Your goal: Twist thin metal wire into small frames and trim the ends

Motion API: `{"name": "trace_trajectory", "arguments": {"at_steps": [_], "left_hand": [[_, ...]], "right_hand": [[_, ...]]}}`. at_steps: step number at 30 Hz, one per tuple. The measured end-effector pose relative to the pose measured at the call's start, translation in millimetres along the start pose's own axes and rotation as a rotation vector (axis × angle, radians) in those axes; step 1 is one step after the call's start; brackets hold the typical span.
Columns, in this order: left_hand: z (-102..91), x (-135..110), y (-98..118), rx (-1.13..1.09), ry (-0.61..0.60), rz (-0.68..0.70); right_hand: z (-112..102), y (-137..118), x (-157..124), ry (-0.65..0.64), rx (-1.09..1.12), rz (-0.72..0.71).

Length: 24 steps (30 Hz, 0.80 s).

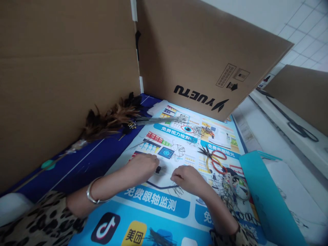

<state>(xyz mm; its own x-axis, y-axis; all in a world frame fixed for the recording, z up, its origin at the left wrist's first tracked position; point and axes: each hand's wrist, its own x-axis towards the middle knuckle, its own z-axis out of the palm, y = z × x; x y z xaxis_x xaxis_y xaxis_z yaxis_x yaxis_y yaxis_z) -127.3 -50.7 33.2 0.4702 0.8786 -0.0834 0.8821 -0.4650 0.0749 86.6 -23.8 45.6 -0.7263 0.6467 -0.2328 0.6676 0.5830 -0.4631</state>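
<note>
My left hand (145, 168), with a silver bangle on its wrist, is closed with its fingers curled over the printed sheet (143, 218). A small dark piece (159, 169) shows right beside its fingertips; I cannot tell if they hold it. Across a short gap, my right hand (188, 177) is closed in a pinch, and anything inside its fingers is too small or hidden to name. Thin wire pieces (178, 189) lie just below the right hand. Beyond both hands is a loose loop of fine wire (178, 152).
Tools with red and yellow handles (216, 163) lie right of centre, above wire coils (239, 188). A wire bundle (161, 120) and brown feathers (110, 119) lie at the back left. Tall cardboard panels (205, 51) enclose the far side; a teal box (269, 201) stands right.
</note>
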Motion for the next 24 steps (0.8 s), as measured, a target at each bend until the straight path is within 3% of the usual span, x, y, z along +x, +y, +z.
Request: {"name": "trace_trajectory", "arguments": {"at_steps": [5, 9, 17, 19, 24], "left_hand": [[-7.8, -0.5, -4.4, -0.052, -0.017, -0.052], [-14.3, -2.1, -5.1, -0.083, -0.021, -0.077], [-15.7, -2.7, 4.5, -0.211, -0.020, -0.020], [-12.2, -2.8, 6.2, -0.224, -0.006, -0.012], [-7.0, -3.5, 7.6, -0.215, 0.010, 0.017]], "right_hand": [[-1.2, -2.3, -0.1, -0.001, -0.003, 0.008], [-0.4, -4.0, 1.4, 0.068, 0.022, 0.000], [12.2, -6.3, 3.8, 0.531, 0.031, -0.107], [15.1, -8.3, 3.4, 0.547, -0.031, -0.149], [20.0, -11.4, 4.0, 0.446, -0.159, -0.172]]}}
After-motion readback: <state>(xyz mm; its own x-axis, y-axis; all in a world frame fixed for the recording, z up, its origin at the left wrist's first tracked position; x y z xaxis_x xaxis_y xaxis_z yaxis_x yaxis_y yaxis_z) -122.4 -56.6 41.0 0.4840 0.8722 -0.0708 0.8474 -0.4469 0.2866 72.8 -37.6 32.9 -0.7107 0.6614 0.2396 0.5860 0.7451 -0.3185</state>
